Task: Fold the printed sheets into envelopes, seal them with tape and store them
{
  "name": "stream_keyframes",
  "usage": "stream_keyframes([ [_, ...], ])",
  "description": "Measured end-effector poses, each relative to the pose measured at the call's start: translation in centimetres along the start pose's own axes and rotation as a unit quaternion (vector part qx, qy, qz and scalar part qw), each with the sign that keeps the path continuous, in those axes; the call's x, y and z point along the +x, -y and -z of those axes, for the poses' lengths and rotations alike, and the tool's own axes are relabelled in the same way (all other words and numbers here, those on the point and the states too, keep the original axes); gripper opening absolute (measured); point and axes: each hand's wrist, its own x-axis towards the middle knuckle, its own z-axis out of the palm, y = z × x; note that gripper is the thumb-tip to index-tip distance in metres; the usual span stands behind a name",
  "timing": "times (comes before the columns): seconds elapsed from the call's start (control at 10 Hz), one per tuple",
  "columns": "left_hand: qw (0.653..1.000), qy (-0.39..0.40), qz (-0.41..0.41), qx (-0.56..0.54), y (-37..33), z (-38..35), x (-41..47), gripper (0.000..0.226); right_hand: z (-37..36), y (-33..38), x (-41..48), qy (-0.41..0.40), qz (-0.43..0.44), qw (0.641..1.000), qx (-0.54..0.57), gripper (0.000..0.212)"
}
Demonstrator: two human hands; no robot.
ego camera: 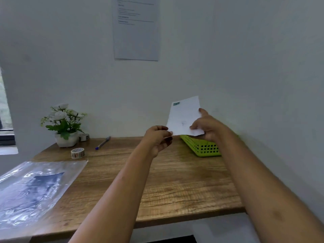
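Observation:
A folded white envelope (184,114) with a small green mark at its top corner is held upright above the green plastic basket (201,146) at the table's back right. My right hand (208,125) grips the envelope's right lower side, thumb in front. My left hand (158,139) pinches its lower left corner. A roll of patterned tape (77,153) lies on the wooden table (175,181) at the back left. A clear plastic sleeve (31,190) holding blue printed sheets lies at the front left.
A pot of white flowers (64,125) stands at the back left corner with a second tape roll (84,137) beside it. A blue pen (103,142) lies near the wall. A printed notice (135,28) hangs on the wall above.

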Motion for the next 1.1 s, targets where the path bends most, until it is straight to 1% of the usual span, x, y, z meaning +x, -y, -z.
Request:
stream_keyframes([
  [0.1,0.996,0.086,0.024,0.018,0.8,-2.4,3.4,0.015,4.8,0.0,3.0,-0.007,-0.044,0.998,-0.038,0.073],
  [0.2,0.987,0.140,0.050,0.062,1.5,-3.5,6.1,0.015,6.8,-0.4,4.8,0.000,-0.067,0.996,-0.055,0.056],
  [0.3,0.953,0.225,0.088,0.184,2.3,-4.9,9.6,0.014,9.0,-0.7,6.8,0.015,-0.120,0.985,-0.124,0.033],
  [0.4,0.943,0.249,0.114,0.188,2.2,-5.9,11.1,0.014,9.8,-0.2,8.2,0.022,-0.151,0.972,-0.177,0.033],
  [0.5,0.949,0.232,0.133,0.166,1.5,-7.8,11.8,0.015,10.9,0.2,11.1,-0.020,-0.180,0.947,-0.264,0.034],
  [0.6,0.941,0.235,0.150,0.193,0.8,-9.2,11.6,0.017,11.0,0.3,12.7,-0.028,-0.216,0.911,-0.351,0.036],
  [0.7,0.916,0.228,0.180,0.276,-0.4,-10.7,11.2,0.020,10.8,0.0,13.9,-0.028,-0.210,0.781,-0.588,0.051],
  [0.8,0.902,0.214,0.172,0.333,-1.3,-11.0,11.1,0.020,11.1,-0.2,13.6,-0.057,-0.214,0.759,-0.612,0.065],
  [0.9,0.888,0.161,0.110,0.417,-2.0,-10.3,11.2,0.013,10.0,-1.0,12.5,-0.064,-0.225,0.766,-0.599,0.061],
  [1.0,0.876,0.134,0.128,0.445,-3.2,-7.8,11.9,0.011,9.1,-1.5,11.8,-0.056,-0.220,0.753,-0.618,0.056],
  [1.1,0.848,0.041,0.125,0.514,-6.7,-2.0,13.7,0.012,9.4,-0.5,12.2,-0.096,-0.161,0.736,-0.650,0.054],
])
